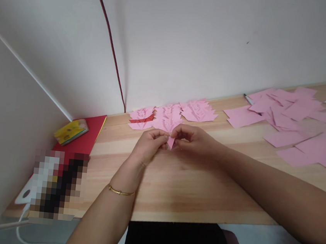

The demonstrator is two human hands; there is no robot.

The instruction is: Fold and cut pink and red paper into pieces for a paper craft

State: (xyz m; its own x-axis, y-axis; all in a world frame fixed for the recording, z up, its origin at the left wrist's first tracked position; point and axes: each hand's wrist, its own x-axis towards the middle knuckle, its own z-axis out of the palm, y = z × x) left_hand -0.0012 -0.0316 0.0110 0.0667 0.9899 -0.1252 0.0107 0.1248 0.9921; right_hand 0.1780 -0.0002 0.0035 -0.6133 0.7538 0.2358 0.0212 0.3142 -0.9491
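Between my two hands, above the middle of the wooden table (162, 188), is a small folded piece of pink paper (171, 142), its pointed end downward. My left hand (151, 144) pinches its left side, fingers closed. On the right side, my right hand (189, 138) grips it between thumb and fingers. Just beyond my hands lie rows of folded pink paper pieces (168, 113), with one red piece (142, 119) among those at the left.
Loose pink sheets (302, 108) are spread over the right side. At the left are a red folder (94, 128), a yellow packet (71, 131) and a white device with a cable (24, 193), partly blurred out. A wall rises behind the table.
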